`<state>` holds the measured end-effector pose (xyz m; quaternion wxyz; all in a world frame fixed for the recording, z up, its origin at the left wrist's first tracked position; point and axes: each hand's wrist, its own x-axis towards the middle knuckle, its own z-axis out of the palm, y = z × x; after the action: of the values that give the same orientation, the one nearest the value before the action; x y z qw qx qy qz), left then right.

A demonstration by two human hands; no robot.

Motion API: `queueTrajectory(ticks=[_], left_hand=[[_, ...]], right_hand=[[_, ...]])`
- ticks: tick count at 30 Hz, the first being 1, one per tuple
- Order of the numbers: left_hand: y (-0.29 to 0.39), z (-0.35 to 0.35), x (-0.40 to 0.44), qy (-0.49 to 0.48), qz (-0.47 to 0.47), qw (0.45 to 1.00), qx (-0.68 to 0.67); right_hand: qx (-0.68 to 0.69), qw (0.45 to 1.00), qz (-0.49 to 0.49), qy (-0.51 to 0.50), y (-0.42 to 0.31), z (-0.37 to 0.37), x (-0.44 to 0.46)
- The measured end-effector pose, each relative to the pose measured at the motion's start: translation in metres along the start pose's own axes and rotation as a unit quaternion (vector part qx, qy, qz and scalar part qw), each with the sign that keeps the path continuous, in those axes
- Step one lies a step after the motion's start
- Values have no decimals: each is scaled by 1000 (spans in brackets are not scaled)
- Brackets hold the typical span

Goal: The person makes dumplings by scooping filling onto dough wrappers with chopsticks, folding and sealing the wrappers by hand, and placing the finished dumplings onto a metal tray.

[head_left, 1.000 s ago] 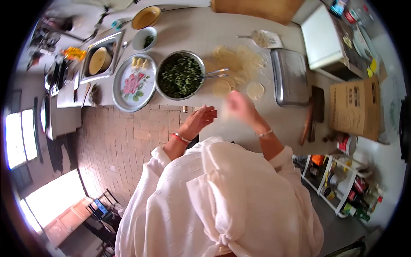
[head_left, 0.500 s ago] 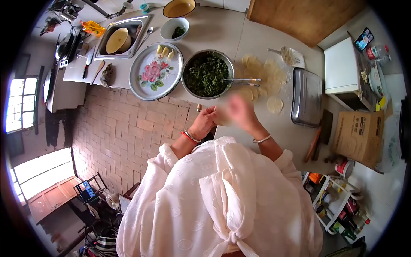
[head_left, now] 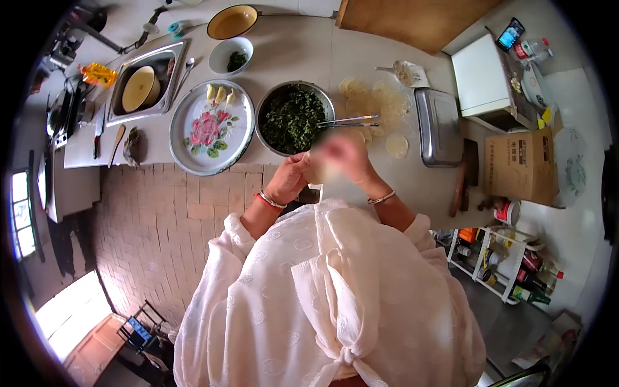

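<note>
My left hand (head_left: 288, 178) is closed, its thumb and fingers pinching a pale, thin dumpling wrapper (head_left: 315, 173) in front of the counter edge. Close by on the right, my right hand (head_left: 353, 161) is at the wrapper, its fingertips smeared by blur. Whether filling lies in the wrapper cannot be made out. Just beyond both hands stands a steel bowl (head_left: 259, 128) of chopped green filling (head_left: 293, 119), with chopsticks (head_left: 351, 120) resting in it. Several round wrappers (head_left: 397, 146) lie right of the bowl. Three folded dumplings (head_left: 221, 95) sit on a flowered enamel tray (head_left: 242, 145).
A lidded metal box (head_left: 438, 126), a cleaver (head_left: 471, 162) and a cardboard box (head_left: 520, 166) occupy the right side. Behind the tray are a white bowl (head_left: 222, 66) and a yellow basin (head_left: 232, 23). A sink (head_left: 119, 106) is at the left.
The view has shifted, so the counter things sit further left. My right hand has come a little nearer my left. The wrapper stays in my left hand.
</note>
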<state>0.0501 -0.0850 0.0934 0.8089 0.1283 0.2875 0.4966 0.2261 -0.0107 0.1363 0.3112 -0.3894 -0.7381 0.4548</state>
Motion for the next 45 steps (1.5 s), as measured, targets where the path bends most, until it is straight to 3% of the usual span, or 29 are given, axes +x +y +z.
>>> queueTrajectory(ticks=[2,4,6,9,11,13,14,17,20,21,24,25,28,29,34,36,40,41,44,45], left_hand=[[3,-7,-2,34,-21,998,58],[3,-22,-9,77,-32,996,29],[11,-24,-21,51,-5,999,-7],[28,-15,-33,35,17,999,-37],[33,-17,-38,34,23,998,-43],[34,-24,-39,23,6,997,-76],[35,-26,-38,33,2,995,-94],[38,-26,-38,12,37,989,-143],[47,-31,-46,8,44,985,-165],[47,-33,-48,7,46,982,-183],[43,-38,-50,14,42,979,-201],[42,-38,-50,24,36,978,-204],[30,-56,-49,47,15,981,-188],[22,-67,-47,45,7,984,-173],[10,-70,-44,104,-14,982,-159],[13,-63,-39,60,1,988,-141],[24,-44,-16,6,57,993,-99],[26,-40,-10,31,70,990,-115],[36,-34,7,-3,116,986,-120],[44,-28,10,6,106,986,-130]], right_hand=[[-3,1000,24,12,17,7,-3],[-2,998,38,54,65,21,-13],[66,979,189,43,60,7,-24],[215,927,284,120,86,-5,-44],[373,839,291,270,70,-10,-28],[306,860,272,303,70,-10,-10],[159,921,240,263,74,-13,-3],[215,922,194,256,71,-10,27],[167,955,146,198,65,2,47],[103,973,51,200,65,11,56],[1,995,-12,102,47,24,68],[-53,989,-81,115,55,27,74],[-32,993,75,87,42,8,73],[8,994,51,102,35,3,71],[124,969,149,156,-10,-25,48],[184,954,153,179,-6,-26,41],[208,954,119,182,-4,-12,37],[203,960,111,160,-6,-8,33],[96,988,20,117,-16,5,24],[30,993,-49,107,-19,6,23]])
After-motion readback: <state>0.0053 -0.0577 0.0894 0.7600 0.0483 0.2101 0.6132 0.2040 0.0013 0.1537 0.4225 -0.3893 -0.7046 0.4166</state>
